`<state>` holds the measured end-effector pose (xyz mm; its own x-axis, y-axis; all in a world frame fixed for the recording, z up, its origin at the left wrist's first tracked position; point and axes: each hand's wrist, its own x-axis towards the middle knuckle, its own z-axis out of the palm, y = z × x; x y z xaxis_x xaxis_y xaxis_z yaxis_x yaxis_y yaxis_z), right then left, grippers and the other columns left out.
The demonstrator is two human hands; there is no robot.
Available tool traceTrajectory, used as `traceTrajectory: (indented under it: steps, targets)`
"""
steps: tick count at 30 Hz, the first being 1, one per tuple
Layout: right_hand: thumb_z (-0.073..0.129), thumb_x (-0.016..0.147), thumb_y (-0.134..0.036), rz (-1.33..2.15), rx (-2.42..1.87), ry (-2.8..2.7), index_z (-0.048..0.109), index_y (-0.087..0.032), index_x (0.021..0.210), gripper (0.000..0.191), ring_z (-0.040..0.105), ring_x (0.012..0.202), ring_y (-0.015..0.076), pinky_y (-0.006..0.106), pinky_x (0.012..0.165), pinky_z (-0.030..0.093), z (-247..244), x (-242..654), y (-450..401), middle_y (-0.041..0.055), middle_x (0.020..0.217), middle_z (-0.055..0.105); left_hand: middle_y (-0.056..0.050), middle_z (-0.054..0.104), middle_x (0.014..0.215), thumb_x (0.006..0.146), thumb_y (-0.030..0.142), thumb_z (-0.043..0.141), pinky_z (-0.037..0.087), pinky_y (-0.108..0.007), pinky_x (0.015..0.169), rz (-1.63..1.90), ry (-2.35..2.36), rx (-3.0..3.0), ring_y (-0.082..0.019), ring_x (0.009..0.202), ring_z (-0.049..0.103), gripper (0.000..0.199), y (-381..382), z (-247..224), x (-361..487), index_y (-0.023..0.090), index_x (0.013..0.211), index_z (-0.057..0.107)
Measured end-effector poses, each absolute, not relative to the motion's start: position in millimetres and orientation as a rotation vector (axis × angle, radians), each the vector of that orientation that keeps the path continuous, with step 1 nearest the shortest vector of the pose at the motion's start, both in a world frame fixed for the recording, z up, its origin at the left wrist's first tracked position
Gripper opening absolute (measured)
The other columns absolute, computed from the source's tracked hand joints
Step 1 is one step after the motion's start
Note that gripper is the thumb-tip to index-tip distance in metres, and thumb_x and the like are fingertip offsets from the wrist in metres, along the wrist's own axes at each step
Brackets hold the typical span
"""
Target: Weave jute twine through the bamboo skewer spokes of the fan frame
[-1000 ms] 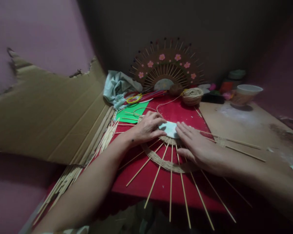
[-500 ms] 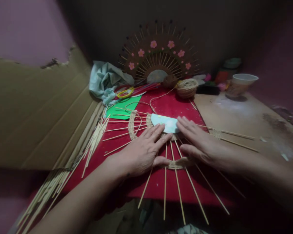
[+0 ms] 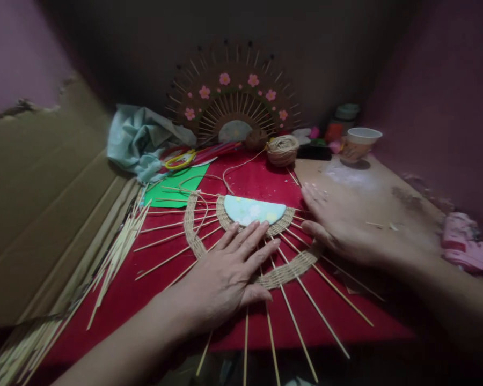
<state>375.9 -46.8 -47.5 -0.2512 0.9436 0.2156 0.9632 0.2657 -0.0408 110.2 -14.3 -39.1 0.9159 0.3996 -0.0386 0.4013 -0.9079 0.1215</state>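
A half-round fan frame of thin sticks lies on the red cloth (image 3: 241, 332). Its sticks spread out from a pale blue fabric half-circle (image 3: 253, 210), edged with woven twine. Farther out, a woven twine band (image 3: 292, 269) runs across the sticks. My left hand (image 3: 233, 268) lies flat over the middle of the frame, fingers spread, fingertips at the blue half-circle's lower edge. Over the frame's right side, my right hand (image 3: 338, 230) is stretched open and holds nothing; whether it touches the sticks I cannot tell. A loose twine end loops over the left sticks.
Behind stand a finished flowered fan (image 3: 233, 88), a twine ball (image 3: 282, 150) and a paper cup (image 3: 360, 143). Yellow-handled scissors (image 3: 180, 160) lie by crumpled blue cloth (image 3: 140, 139) and green paper (image 3: 173, 187). Loose sticks (image 3: 116, 257) are piled left, beside cardboard (image 3: 44, 214).
The view has shifted to the right. My right hand has moved off the blue half-circle to the right, uncovering it. My left hand stays on the frame.
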Motion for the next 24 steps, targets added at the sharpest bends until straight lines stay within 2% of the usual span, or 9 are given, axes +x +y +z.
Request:
traceTrajectory:
  steps: [3, 7, 11, 14, 16, 18, 20, 22, 24]
  targets:
    - [0.031, 0.093, -0.051, -0.066, -1.862, -2.345, 0.012, -0.006, 0.149, 0.075, 0.013, 0.139, 0.0306, 0.048, 0.113, 0.023, -64, 378, -43, 0.0198, 0.152, 0.015, -0.012, 0.011, 0.155, 0.087, 0.064, 0.033, 0.011, -0.048, 0.116, -0.053, 0.674, 2.958, -0.027, 0.143, 0.006, 0.073, -15, -44, 113, 0.021, 0.146, 0.024]
    - [0.035, 0.092, -0.051, -0.134, -1.796, -2.343, -0.003, -0.015, 0.15, 0.078, 0.013, 0.14, 0.0299, 0.051, 0.112, 0.022, -79, 380, -43, 0.0148, 0.154, 0.011, -0.012, 0.011, 0.155, 0.088, 0.063, 0.035, 0.013, -0.048, 0.116, -0.1, 0.7, 2.94, -0.026, 0.143, 0.005, 0.072, -15, -42, 114, 0.022, 0.146, 0.025]
    - [0.032, 0.092, -0.054, -0.198, -1.755, -2.333, 0.002, -0.014, 0.15, 0.076, 0.02, 0.139, 0.0297, 0.051, 0.111, 0.024, -91, 385, -42, 0.017, 0.152, 0.019, -0.013, 0.011, 0.155, 0.088, 0.063, 0.033, 0.016, -0.049, 0.116, -0.063, 0.655, 2.909, -0.027, 0.143, 0.006, 0.072, -17, -38, 111, 0.021, 0.146, 0.026]
    - [0.03, 0.092, -0.056, -0.23, -1.712, -2.285, 0.006, -0.013, 0.15, 0.076, 0.025, 0.137, 0.0331, 0.055, 0.11, 0.025, -90, 388, -39, 0.0178, 0.151, 0.022, -0.013, 0.021, 0.154, 0.088, 0.061, 0.037, 0.02, -0.049, 0.114, 0.12, 0.621, 2.873, -0.027, 0.143, 0.015, 0.068, -16, -35, 106, 0.021, 0.143, 0.032]
    - [0.031, 0.091, -0.057, -0.22, -1.658, -2.267, 0.01, -0.015, 0.15, 0.076, 0.026, 0.137, 0.0344, 0.056, 0.109, 0.027, -81, 385, -40, 0.0159, 0.151, 0.023, -0.013, 0.042, 0.143, 0.092, 0.051, 0.04, 0.03, -0.046, 0.11, 0.413, 0.736, 2.805, -0.025, 0.135, 0.034, 0.053, -12, -31, 101, 0.019, 0.135, 0.044]
    - [0.032, 0.091, -0.057, -0.164, -1.575, -2.313, 0.015, -0.018, 0.15, 0.073, 0.027, 0.136, 0.034, 0.054, 0.109, 0.03, -69, 375, -44, 0.0127, 0.152, 0.023, -0.012, 0.061, 0.119, 0.094, 0.037, 0.041, 0.041, -0.04, 0.1, 0.775, 0.988, 2.668, -0.02, 0.114, 0.052, 0.034, -4, -26, 94, 0.017, 0.116, 0.057]
    - [0.031, 0.091, -0.058, -0.098, -1.475, -2.401, 0.018, -0.021, 0.149, 0.07, 0.028, 0.136, 0.033, 0.053, 0.107, 0.033, -56, 358, -48, 0.01, 0.152, 0.024, -0.008, 0.067, 0.096, 0.091, 0.028, 0.046, 0.046, -0.037, 0.089, 0.943, 1.298, 2.519, -0.019, 0.094, 0.058, 0.021, 9, -18, 85, 0.016, 0.094, 0.063]
    - [0.034, 0.09, -0.059, -0.01, -1.406, -2.502, 0.018, -0.023, 0.149, 0.071, 0.025, 0.138, 0.0309, 0.05, 0.108, 0.034, -46, 335, -49, 0.0069, 0.153, 0.02, -0.006, 0.067, 0.087, 0.084, 0.025, 0.053, 0.047, -0.035, 0.079, 0.773, 1.511, 2.425, -0.019, 0.084, 0.059, 0.013, 23, -11, 77, 0.017, 0.082, 0.063]
    - [0.036, 0.089, -0.06, 0.019, -1.342, -2.558, 0.022, -0.019, 0.149, 0.074, 0.022, 0.139, 0.031, 0.048, 0.108, 0.034, -41, 311, -45, 0.0093, 0.153, 0.02, -0.005, 0.066, 0.077, 0.083, 0.029, 0.054, 0.045, -0.033, 0.069, 0.553, 1.596, 2.35, -0.018, 0.072, 0.059, 0.017, 34, -6, 71, 0.017, 0.075, 0.063]
